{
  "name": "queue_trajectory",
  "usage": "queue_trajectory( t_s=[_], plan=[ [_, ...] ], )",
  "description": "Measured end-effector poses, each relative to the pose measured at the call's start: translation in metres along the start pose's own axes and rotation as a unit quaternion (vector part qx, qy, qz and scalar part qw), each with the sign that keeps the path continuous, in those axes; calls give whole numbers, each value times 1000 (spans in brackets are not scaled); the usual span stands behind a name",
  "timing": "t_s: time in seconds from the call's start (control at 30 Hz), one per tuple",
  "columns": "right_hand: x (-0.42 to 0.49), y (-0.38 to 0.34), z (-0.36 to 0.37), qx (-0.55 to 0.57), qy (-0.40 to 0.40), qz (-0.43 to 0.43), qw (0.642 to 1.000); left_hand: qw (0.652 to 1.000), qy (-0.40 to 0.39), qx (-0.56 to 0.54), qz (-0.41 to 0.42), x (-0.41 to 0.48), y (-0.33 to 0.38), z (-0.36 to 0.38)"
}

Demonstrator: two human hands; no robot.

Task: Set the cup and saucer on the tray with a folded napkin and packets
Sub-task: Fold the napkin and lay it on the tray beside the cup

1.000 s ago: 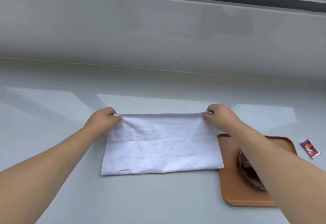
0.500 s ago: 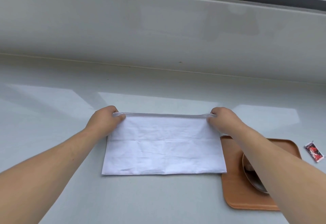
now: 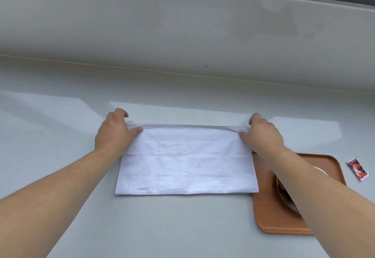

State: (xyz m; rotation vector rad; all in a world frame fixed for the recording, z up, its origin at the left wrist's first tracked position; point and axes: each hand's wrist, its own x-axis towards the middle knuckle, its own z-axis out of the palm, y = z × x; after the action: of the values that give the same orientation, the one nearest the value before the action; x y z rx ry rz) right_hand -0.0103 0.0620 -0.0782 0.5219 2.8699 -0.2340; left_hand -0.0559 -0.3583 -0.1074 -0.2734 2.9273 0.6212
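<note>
1. Your left hand (image 3: 114,134) is at the far left corner of the white cloth napkin (image 3: 186,160). The thumb lies flat on top of the cloth and the other fingers curl down past the napkin's far edge, so that corner is pinched between them.
2. Your right hand (image 3: 263,136) mirrors it at the far right corner, with the thumb on top pointing inward and the fingers curled over the hemmed far edge, pinching the cloth.
3. The napkin lies flat on the pale counter (image 3: 182,227) as a wide folded rectangle, its long sides running parallel to the counter's far edge where it meets the wall (image 3: 182,34). Soft creases cross its top layer.
4. The napkin's near right corner just overlaps the left rim of the brown tray (image 3: 284,223), which sits on the counter to the right of the cloth.
5. Your right forearm crosses over the tray and hides most of what is on it. The pale rim of the saucer (image 3: 288,201) shows beside the arm. You cannot make out the cup itself from here.
6. One red-and-white packet (image 3: 358,168) lies on the counter beyond the tray's right edge, near it but not touching.
</note>
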Motion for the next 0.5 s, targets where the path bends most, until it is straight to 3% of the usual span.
queue_trajectory(
  t_s=[0.07,0.2,0.3,0.5],
  plan=[
    [-16,3,-11,-40,53,-62,996,998,42,8,41,-17,4,-11],
    [-52,0,1,-133,12,-181,974,983,-10,68,171,-59,-4,-12],
    [-85,9,12,-131,10,-227,965,967,-29,95,234,-101,-22,-11],
    [-126,26,34,-117,-65,-289,948,956,-120,129,236,-129,-53,0]
  ],
)
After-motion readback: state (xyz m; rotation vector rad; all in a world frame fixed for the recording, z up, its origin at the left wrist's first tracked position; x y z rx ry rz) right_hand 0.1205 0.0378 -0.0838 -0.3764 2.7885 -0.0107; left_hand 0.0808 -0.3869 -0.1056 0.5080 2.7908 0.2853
